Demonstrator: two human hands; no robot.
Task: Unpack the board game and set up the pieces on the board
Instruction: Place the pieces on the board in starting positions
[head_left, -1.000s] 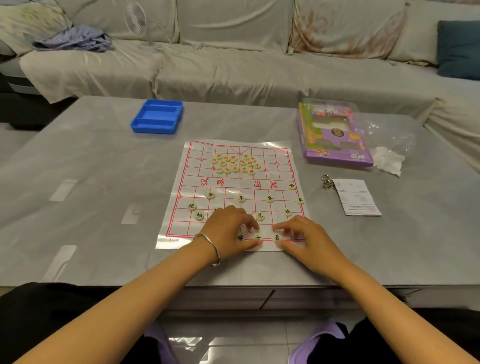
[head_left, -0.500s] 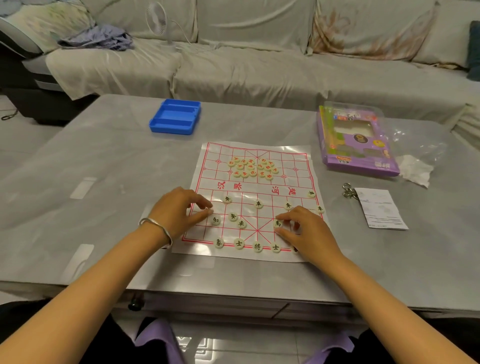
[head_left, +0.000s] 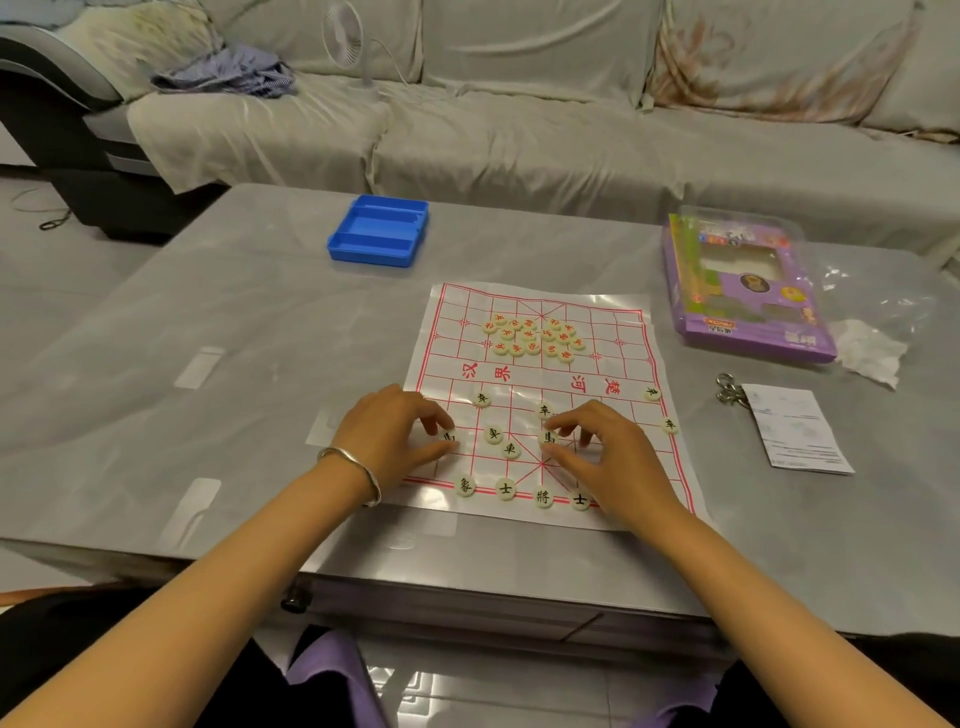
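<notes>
A plastic Chinese chess board sheet (head_left: 613, 332) with red lines lies flat on the grey table. A cluster of red-lettered round pieces (head_left: 532, 338) sits at its far side. Black-lettered pieces stand on the near half, several in the front row (head_left: 543, 497). My left hand (head_left: 395, 434), with a bracelet on the wrist, pinches a black-lettered piece (head_left: 448, 435) at the board's left edge. My right hand (head_left: 608, 452) pinches another black-lettered piece (head_left: 548, 437) near the middle of the near half.
A blue plastic case (head_left: 378, 230) lies open behind the board. A purple game box (head_left: 743, 291) and crumpled clear wrapping (head_left: 878, 322) are at the right, with keys (head_left: 727, 389) and a paper slip (head_left: 795, 428). A sofa runs behind the table.
Both hands left the front row and moved up the board: the left went out to the left edge onto a piece, the right onto a piece near the middle. The view shifted left.
</notes>
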